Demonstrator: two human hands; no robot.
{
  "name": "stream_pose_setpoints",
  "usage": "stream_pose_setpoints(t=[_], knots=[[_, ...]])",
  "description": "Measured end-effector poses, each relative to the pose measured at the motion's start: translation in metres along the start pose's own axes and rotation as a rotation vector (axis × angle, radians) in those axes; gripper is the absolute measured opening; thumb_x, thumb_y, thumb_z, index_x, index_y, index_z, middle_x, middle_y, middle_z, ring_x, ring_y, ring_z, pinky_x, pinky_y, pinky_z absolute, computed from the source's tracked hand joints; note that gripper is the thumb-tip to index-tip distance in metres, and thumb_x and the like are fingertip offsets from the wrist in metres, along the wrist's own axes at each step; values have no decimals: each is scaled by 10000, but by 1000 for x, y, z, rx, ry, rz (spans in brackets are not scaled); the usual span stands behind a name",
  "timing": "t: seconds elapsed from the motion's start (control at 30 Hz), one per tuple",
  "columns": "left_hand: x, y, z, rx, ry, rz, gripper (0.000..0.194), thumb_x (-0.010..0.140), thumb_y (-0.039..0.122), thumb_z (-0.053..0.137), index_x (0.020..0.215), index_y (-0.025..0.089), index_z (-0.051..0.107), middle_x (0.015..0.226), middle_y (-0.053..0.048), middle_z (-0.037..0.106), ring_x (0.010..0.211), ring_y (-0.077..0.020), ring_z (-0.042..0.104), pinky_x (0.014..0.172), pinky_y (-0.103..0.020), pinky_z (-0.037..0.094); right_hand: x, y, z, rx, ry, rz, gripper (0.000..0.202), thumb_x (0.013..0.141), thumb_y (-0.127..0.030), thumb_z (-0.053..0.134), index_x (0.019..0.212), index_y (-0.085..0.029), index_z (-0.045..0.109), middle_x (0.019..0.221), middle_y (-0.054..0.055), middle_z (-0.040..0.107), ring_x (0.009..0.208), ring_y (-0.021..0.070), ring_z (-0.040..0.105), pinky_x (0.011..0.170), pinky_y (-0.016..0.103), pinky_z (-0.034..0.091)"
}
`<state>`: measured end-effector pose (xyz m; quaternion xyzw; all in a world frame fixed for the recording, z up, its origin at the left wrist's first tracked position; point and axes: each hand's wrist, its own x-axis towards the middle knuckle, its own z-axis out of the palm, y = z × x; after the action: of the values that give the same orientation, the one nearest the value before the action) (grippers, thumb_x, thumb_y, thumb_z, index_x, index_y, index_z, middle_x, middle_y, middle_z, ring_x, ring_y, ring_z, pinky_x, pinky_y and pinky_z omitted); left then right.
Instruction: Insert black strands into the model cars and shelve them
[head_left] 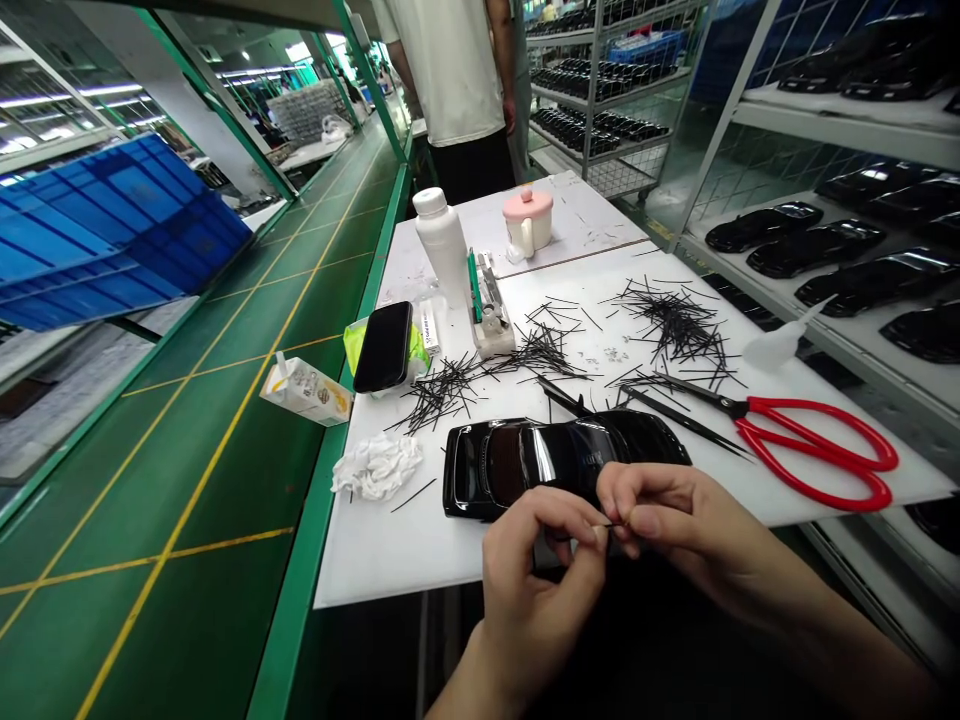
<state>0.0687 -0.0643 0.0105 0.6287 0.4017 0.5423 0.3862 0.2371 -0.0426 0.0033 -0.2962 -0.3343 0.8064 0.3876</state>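
Observation:
My left hand (551, 570) and my right hand (675, 510) meet at the table's near edge, thumbs and fingertips pinched. A small thin black strip (613, 525) runs between the fingertips of both hands; most of it is hidden. Just beyond them a glossy black model car (510, 460) lies on the white table, partly covered by my hands. Loose black strips are heaped behind the car, in one pile (450, 390) to the left and another (679, 320) to the right. Black tweezers (686, 420) and red-handled scissors (817, 445) rest to the right.
Crumpled tissue (379, 467), a drink carton (307, 390) and a phone (384, 346) sit on the left. Behind stand a white bottle (442, 240) and a pink-lidded mug (528, 222). A green conveyor (225, 440) runs alongside. Racks of black model cars (817, 245) stand right; a person (454, 80) stands ahead.

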Motion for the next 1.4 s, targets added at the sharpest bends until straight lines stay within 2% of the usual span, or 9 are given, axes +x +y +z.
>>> stream_pose_setpoints(t=[0.43,0.67,0.93,1.23,1.4], knots=[[0,6,0,31,29,-29,172,823,29,625,779,184,563,791,-29,711,709,-127,666,552,-185,485,2,2,-1,-60,13,-2,194,819,-364,748,744,-198,684,862,6,512,715,120,490,564,222,409],[1,3,0,61,15,12,168,825,42,636,779,186,561,792,-37,721,699,-131,677,568,-198,517,3,1,3,-30,6,15,188,802,-340,763,738,-188,671,839,-8,501,713,115,495,629,237,406],[-1,2,-2,120,12,73,172,810,38,653,799,188,570,795,-28,727,700,-130,687,610,-204,549,2,0,4,-32,1,43,183,808,-337,751,738,-196,657,843,-12,496,702,107,492,555,222,377],[-3,3,-1,147,6,90,172,808,25,657,804,183,590,788,-35,733,694,-126,682,578,-189,535,1,2,2,-59,9,27,200,825,-351,728,743,-186,651,847,3,495,755,148,546,593,248,426],[-3,3,-2,159,-1,106,191,803,13,661,808,186,580,823,-30,741,707,-125,690,581,-183,534,1,3,1,-87,15,23,216,836,-368,713,746,-185,643,835,9,497,752,150,527,598,250,435]])
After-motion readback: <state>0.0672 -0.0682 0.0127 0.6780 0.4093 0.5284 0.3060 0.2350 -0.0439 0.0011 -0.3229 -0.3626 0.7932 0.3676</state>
